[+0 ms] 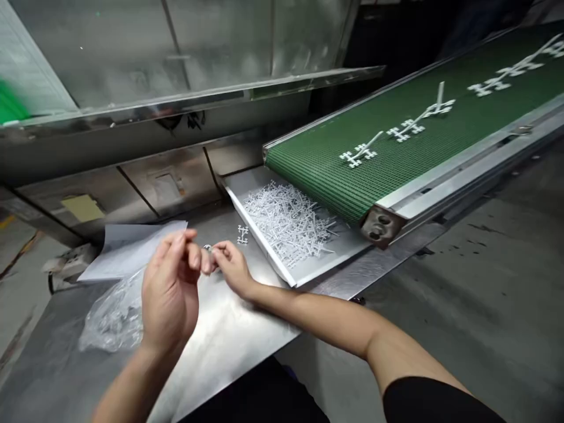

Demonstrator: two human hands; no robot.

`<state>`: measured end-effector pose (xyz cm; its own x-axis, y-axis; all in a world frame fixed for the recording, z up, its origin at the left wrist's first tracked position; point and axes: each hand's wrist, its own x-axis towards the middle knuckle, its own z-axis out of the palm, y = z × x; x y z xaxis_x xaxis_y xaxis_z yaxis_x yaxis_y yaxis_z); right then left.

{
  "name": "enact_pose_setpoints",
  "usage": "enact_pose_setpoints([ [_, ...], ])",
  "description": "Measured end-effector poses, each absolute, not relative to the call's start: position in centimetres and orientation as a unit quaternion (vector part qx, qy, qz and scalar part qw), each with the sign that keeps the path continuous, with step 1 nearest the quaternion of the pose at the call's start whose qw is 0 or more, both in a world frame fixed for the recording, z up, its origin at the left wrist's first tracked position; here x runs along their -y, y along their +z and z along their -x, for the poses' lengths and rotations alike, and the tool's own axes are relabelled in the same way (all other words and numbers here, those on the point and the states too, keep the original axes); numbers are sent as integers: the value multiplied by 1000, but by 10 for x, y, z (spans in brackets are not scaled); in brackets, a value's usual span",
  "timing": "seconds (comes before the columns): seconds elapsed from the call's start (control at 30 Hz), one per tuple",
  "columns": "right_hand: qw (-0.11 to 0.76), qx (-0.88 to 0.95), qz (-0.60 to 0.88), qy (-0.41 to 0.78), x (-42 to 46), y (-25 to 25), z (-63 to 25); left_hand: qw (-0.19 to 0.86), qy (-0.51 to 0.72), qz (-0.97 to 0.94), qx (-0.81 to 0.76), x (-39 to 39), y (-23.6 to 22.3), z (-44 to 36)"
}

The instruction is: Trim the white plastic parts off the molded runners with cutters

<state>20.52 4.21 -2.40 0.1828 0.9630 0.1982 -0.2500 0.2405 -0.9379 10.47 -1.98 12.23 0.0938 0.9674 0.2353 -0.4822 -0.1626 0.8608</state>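
Observation:
My left hand [173, 288] is raised above the metal table with its fingers curled in. Touching its fingertips, my right hand [233, 267] is closed in a pinch. A tiny pale bit [207, 247] shows where the fingers meet; it is too small and covered to name. Just beyond my right hand, a small branched white plastic piece [242, 234] lies on the table. To the right, a shallow white tray [258, 236] holds a heap of small white plastic parts [288, 220].
A green conveyor belt [326, 170] slopes over the tray, carrying several branched white plastic pieces [360, 154]. Clear plastic bag [114, 317] and paper sheets [132, 252] lie at left. A metal ledge [211, 96] juts out above the table [229, 335].

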Motion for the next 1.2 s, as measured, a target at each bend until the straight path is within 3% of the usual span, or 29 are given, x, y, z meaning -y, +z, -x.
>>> enact_pose_setpoints([
  [0.1,630,462,410,471,-39,-31,-201,482,601,-601,-211,6,180,-166],
  [0.27,603,468,428,485,-34,-32,-211,579,492,-627,-170,-34,234,-284],
  [0.4,595,467,431,492,-34,-31,-216,622,477,-600,-158,-60,238,-324],
  [0.7,580,485,409,511,-37,-38,-210,616,407,-656,-159,-47,234,-301],
  [0.8,581,487,408,508,-40,-41,-207,482,424,-754,-142,-46,234,-307],
  [0.97,582,485,411,507,-43,-43,-205,138,355,-923,-59,-63,237,-342],
  [1.1,573,489,409,515,-44,-46,-206,-127,264,-956,15,-79,235,-379],
  [1.2,567,492,408,520,-45,-48,-206,-252,228,-940,26,-88,234,-392],
])
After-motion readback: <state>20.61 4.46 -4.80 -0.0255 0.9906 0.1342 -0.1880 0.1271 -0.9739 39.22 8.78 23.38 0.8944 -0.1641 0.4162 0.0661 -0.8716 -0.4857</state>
